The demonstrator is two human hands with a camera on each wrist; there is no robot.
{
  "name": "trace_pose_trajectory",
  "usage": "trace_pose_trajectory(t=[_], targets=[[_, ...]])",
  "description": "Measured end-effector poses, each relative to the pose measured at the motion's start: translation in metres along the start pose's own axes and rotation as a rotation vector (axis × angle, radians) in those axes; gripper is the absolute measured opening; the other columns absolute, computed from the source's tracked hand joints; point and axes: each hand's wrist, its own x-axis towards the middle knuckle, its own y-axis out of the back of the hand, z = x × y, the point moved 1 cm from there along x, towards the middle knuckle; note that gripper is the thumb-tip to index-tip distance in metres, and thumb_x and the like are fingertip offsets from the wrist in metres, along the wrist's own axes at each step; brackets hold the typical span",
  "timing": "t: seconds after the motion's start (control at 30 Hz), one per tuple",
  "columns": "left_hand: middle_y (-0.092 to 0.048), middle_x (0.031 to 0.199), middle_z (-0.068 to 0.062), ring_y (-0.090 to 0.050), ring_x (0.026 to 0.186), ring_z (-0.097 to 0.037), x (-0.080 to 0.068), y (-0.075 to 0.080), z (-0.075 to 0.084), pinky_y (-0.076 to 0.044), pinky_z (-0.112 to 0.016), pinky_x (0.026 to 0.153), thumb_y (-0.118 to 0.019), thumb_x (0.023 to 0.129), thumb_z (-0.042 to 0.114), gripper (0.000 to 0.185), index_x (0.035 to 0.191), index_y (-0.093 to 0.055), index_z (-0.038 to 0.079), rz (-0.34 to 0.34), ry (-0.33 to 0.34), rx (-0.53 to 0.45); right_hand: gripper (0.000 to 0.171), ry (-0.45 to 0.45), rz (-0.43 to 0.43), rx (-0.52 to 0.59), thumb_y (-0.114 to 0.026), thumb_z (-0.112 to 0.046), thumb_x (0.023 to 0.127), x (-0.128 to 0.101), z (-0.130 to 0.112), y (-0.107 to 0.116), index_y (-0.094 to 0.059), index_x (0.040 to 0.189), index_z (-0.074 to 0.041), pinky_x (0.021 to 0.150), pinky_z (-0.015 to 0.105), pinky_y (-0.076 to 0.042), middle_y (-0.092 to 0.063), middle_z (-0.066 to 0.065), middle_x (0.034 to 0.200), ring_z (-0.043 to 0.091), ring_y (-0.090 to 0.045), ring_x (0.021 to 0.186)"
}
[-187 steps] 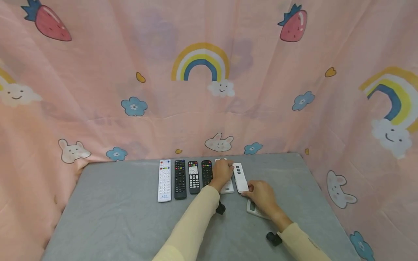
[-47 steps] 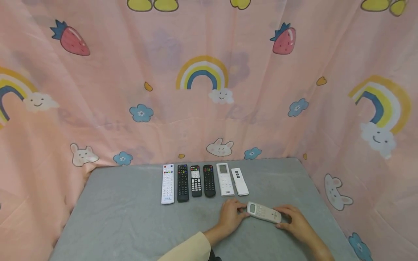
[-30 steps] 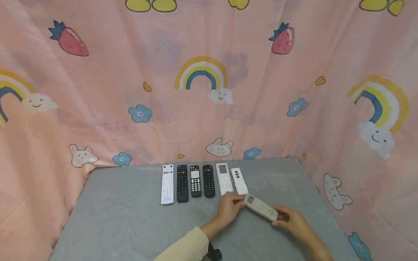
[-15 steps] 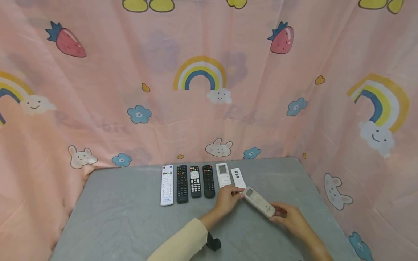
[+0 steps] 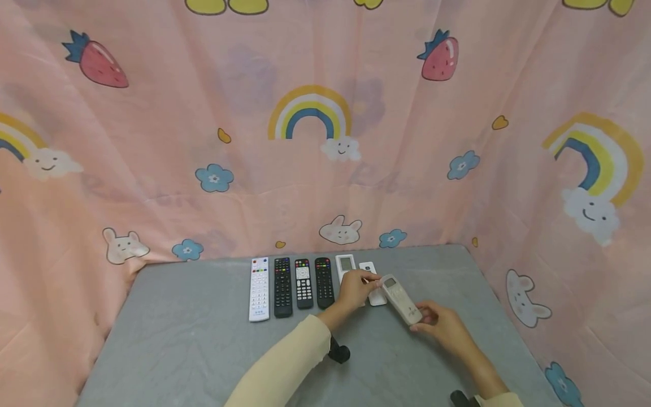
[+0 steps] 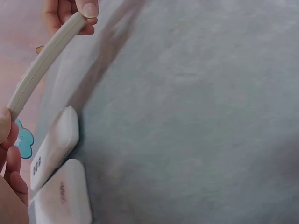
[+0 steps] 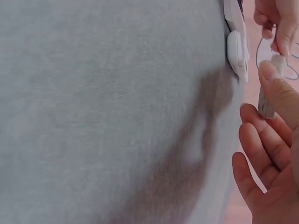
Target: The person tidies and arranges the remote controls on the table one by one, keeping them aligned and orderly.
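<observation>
A beige remote control (image 5: 402, 299) with a small screen is held slantwise between both hands. My left hand (image 5: 356, 288) pinches its far, screen end between thumb and fingers; the right hand (image 5: 442, 325) pinches the near end. In the left wrist view the remote (image 6: 44, 65) is raised off the table, side edge showing. From the right wrist, the thumb and fingers of the right hand (image 7: 275, 149) grip its end. Beneath the left hand lie a white remote with a screen (image 5: 346, 264) and a smaller white remote (image 5: 377, 297), both partly covered.
Left of these, a long white remote (image 5: 259, 291) and three black remotes (image 5: 282, 288) lie upright in a row along the back of the grey table (image 5: 178, 339). A pink patterned curtain (image 5: 168, 141) hangs behind and at the sides.
The beige remote, earlier lying crosswise below the row, has moved up and leftward in both hands, its screen end turning toward the back. The left hand now covers part of the white remotes.
</observation>
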Motion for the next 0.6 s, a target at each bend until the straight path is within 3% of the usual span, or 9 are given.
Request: trace_pose_trajectory(t=[0.23,0.4,0.6], targets=[[-0.077,0.103,-0.001,-0.061,0.081,-0.004,0.018,0.002,0.009,-0.046,-0.014,0.064,-0.072,0.090,0.021,0.018,0.107,-0.077,0.015,-0.030,-0.013,0.090,0.064,0.036,0.044,-0.040,-0.086,-0.027,0.073,0.014,-0.002,-0.004,-0.062,0.127,0.000,0.064,0.020,-0.047,-0.071,0.005,0.092,0.002,-0.058,0.075],[-0.073,0.092,-0.001,-0.055,0.075,-0.004,0.031,0.003,0.009,-0.044,-0.014,0.060,-0.075,0.088,0.022,0.025,0.112,-0.076,0.015,-0.062,-0.011,0.099,0.062,0.068,0.089,-0.048,-0.085,-0.029,0.074,0.023,-0.001,-0.008,-0.064,0.125,-0.001,0.063,0.020,-0.047,-0.072,0.004,0.089,0.001,-0.057,0.072],[-0.073,0.090,-0.001,-0.057,0.075,-0.003,0.040,0.001,0.006,-0.043,-0.012,0.059,-0.075,0.088,0.023,0.027,0.114,-0.075,0.016,-0.030,-0.008,0.117,0.059,0.102,0.135,-0.063,-0.086,-0.029,0.074,0.034,0.001,-0.011,-0.066,0.123,-0.003,0.062,0.021,-0.048,-0.071,0.003,0.084,0.003,-0.058,0.069]])
